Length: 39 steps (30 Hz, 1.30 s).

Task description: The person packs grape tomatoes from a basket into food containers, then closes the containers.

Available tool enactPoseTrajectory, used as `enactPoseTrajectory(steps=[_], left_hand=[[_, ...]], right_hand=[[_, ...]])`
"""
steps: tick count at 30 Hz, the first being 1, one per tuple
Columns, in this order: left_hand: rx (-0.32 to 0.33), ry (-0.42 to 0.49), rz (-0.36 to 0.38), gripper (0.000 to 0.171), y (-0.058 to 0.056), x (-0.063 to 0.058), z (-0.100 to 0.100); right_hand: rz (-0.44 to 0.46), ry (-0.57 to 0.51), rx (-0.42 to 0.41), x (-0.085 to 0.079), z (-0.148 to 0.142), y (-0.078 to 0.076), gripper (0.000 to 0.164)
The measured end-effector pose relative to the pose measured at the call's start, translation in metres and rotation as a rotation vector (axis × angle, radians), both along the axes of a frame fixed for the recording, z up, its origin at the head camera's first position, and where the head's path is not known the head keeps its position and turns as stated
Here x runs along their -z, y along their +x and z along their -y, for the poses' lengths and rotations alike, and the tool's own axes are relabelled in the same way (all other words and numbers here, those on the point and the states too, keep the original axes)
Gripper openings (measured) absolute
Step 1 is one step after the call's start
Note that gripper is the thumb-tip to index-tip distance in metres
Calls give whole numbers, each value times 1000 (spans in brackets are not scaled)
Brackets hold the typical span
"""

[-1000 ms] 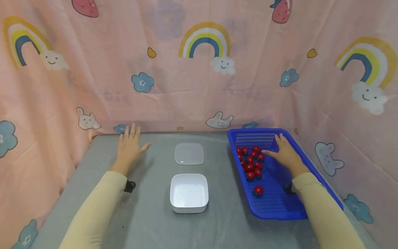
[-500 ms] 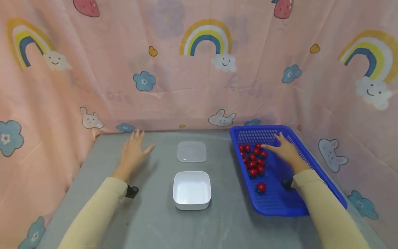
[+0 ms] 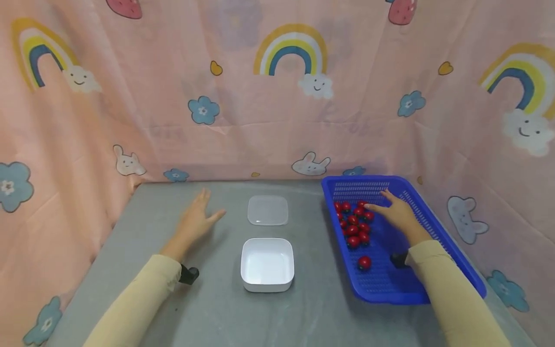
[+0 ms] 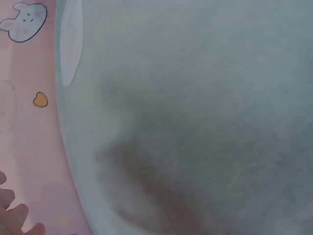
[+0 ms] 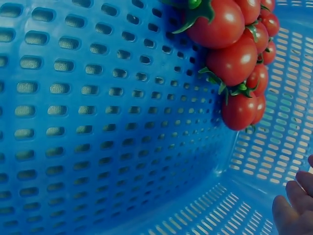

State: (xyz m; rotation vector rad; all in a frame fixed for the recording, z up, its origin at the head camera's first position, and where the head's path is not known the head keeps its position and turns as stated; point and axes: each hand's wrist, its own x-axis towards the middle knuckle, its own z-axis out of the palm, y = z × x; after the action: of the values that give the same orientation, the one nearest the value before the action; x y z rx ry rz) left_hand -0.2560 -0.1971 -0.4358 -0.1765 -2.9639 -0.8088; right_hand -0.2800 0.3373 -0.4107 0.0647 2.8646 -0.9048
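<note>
My right hand [image 3: 400, 214] reaches over the blue basket [image 3: 358, 284], thumb spread from relaxed fingers and nothing held. Just left of its thumb lies a cluster of small red tomatoes [image 3: 353, 230] with green stems; one tomato [image 3: 364, 262] sits apart, nearer me. In the right wrist view the tomatoes [image 5: 233, 60] rest along the basket's perforated floor, with my fingertips [image 5: 288, 210] at the lower right. My left hand [image 3: 192, 221] hovers over the grey table, fingers extended and holding nothing. A white square container [image 3: 267, 265], with nothing in it, and a translucent lid [image 3: 268, 210] stand between the hands.
A pink patterned curtain [image 3: 243, 144] hangs behind the grey table [image 3: 208, 318] and along both sides. The basket's raised rim surrounds the tomatoes, and its right side runs close to the curtain.
My left hand has moved right and a little toward me, nearer the lid. My right hand stays over the basket with its fingers slightly more bent. The whole head view has shifted slightly.
</note>
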Motion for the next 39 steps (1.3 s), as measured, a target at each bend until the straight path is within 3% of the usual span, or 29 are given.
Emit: enactPoseTrajectory(steps=[6, 14, 31, 39], left_hand=[[13, 82, 17, 86, 7, 7, -11], [29, 201, 124, 81, 19, 16, -18], [39, 483, 235, 75, 33, 26, -32], [68, 607, 284, 70, 36, 35, -37]], right_hand=[[-3, -7, 30, 3, -5, 1, 100], [11, -44, 64, 7, -3, 3, 97], [12, -296, 179, 15, -1, 4, 90], [41, -305, 174, 17, -2, 0, 77]])
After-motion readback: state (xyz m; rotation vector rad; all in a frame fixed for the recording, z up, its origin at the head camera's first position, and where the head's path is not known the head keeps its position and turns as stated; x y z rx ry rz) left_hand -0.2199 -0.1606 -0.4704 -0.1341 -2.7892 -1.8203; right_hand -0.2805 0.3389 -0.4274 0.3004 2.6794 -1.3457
